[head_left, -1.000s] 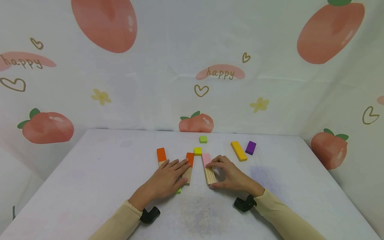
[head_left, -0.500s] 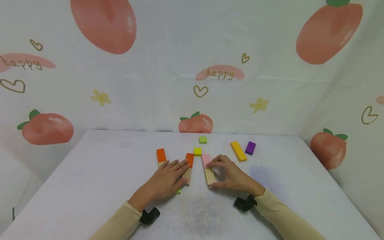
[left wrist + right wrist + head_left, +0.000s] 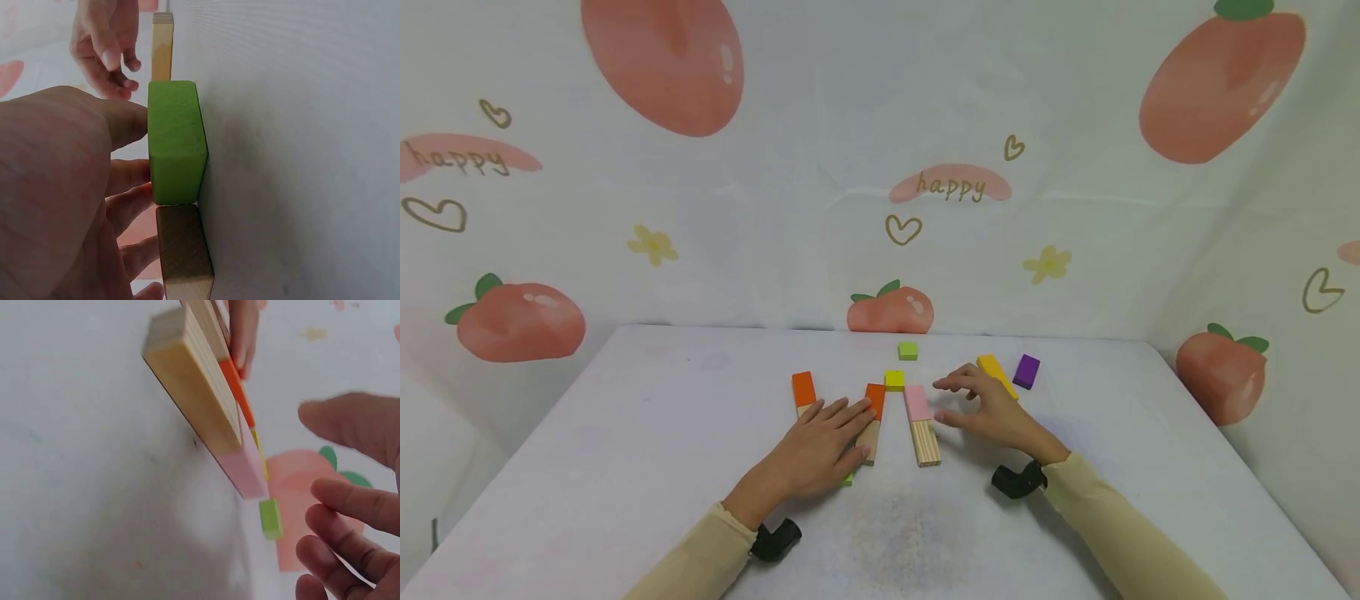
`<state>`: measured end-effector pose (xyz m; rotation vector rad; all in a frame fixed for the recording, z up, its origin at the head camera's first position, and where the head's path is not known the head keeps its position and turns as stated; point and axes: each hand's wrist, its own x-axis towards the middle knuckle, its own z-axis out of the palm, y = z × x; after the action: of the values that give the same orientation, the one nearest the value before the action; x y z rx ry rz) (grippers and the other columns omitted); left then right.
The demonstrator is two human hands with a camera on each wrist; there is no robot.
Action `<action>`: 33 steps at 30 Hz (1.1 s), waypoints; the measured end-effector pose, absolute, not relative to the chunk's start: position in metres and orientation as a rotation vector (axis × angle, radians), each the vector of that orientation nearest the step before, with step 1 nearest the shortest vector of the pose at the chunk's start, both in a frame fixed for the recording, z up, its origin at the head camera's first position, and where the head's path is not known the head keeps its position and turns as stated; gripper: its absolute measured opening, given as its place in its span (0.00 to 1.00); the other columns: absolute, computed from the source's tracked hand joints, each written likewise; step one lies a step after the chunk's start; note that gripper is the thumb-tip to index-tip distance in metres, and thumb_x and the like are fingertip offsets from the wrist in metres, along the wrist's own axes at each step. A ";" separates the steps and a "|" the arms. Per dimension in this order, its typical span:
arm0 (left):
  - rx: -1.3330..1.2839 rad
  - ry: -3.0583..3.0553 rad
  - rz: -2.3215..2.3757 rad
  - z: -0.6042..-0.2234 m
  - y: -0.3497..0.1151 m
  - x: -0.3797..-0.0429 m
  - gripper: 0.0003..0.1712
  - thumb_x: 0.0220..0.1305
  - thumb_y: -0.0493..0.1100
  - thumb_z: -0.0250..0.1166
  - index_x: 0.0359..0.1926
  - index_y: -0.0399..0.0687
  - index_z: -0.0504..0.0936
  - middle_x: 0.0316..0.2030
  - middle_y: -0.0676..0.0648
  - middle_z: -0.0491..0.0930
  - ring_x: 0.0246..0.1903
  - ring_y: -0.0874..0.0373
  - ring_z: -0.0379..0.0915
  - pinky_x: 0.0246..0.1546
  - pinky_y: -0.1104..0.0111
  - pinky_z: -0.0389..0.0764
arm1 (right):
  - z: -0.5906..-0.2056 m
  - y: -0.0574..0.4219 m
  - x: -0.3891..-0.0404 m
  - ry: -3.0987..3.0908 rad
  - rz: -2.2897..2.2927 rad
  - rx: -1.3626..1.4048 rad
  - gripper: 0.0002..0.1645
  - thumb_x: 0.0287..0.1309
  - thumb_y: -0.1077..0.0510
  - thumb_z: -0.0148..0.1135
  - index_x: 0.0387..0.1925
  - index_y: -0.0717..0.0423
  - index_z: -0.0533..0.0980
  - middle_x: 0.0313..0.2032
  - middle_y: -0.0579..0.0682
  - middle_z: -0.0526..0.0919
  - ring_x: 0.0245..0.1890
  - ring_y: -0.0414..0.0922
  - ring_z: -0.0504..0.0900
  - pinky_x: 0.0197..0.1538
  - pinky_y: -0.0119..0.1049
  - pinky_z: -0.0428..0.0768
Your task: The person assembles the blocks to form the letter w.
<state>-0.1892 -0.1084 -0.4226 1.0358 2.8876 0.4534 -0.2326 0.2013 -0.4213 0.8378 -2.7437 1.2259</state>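
Observation:
My left hand (image 3: 812, 450) lies spread over a group of blocks, fingers straight. Under and beside it are a wooden block (image 3: 868, 442) with an orange block (image 3: 876, 391) at its far end, and another orange block (image 3: 803, 388) further left. In the left wrist view a green block (image 3: 178, 144) lies under the palm, end to end with a brown wooden block (image 3: 183, 240). My right hand (image 3: 996, 417) hovers just right of a pink block (image 3: 917, 402) and a striped wooden block (image 3: 926, 443) lined up end to end. Its fingers are apart, holding nothing.
A yellow block (image 3: 894, 381) sits between the orange and pink ones, with a light green block (image 3: 907, 351) behind it. At the back right lie a long amber block (image 3: 991, 365), partly covered by the right hand, and a purple block (image 3: 1026, 372).
My right hand has let go of the pink and striped wooden blocks and moved to the right and slightly away from me. The left hand stays in place.

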 end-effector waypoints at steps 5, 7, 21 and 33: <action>1.064 2.910 0.422 -0.424 -0.108 -0.190 0.31 0.78 0.53 0.54 0.75 0.44 0.67 0.74 0.44 0.64 0.73 0.40 0.57 0.73 0.40 0.51 | -0.425 0.206 -0.247 -2.727 1.205 0.788 0.22 0.59 0.56 0.74 0.54 0.60 0.83 0.47 0.53 0.81 0.48 0.51 0.78 0.50 0.47 0.80; 1.073 2.921 0.409 -0.425 -0.108 -0.190 0.31 0.78 0.52 0.54 0.74 0.44 0.67 0.74 0.44 0.65 0.73 0.40 0.56 0.73 0.40 0.50 | -0.426 0.207 -0.253 -2.736 1.199 0.764 0.22 0.59 0.56 0.74 0.53 0.60 0.83 0.46 0.53 0.82 0.47 0.51 0.78 0.49 0.46 0.80; 1.261 2.848 0.382 -0.412 -0.078 -0.178 0.34 0.78 0.56 0.52 0.78 0.51 0.61 0.76 0.49 0.61 0.75 0.48 0.53 0.75 0.46 0.51 | -0.427 0.197 -0.309 -2.864 1.219 0.657 0.23 0.63 0.55 0.70 0.57 0.60 0.80 0.49 0.55 0.84 0.47 0.50 0.81 0.53 0.48 0.81; 1.281 2.745 0.212 -0.420 -0.056 -0.159 0.35 0.79 0.61 0.48 0.79 0.54 0.60 0.78 0.55 0.54 0.78 0.51 0.45 0.75 0.47 0.50 | -0.419 0.172 -0.322 -2.939 1.094 0.782 0.33 0.65 0.57 0.67 0.67 0.66 0.71 0.54 0.61 0.79 0.47 0.55 0.76 0.48 0.42 0.79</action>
<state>-0.1590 -0.0558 -0.4202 1.2812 2.7447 0.2123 -0.3220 0.1723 -0.4186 0.7822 -2.9386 1.0935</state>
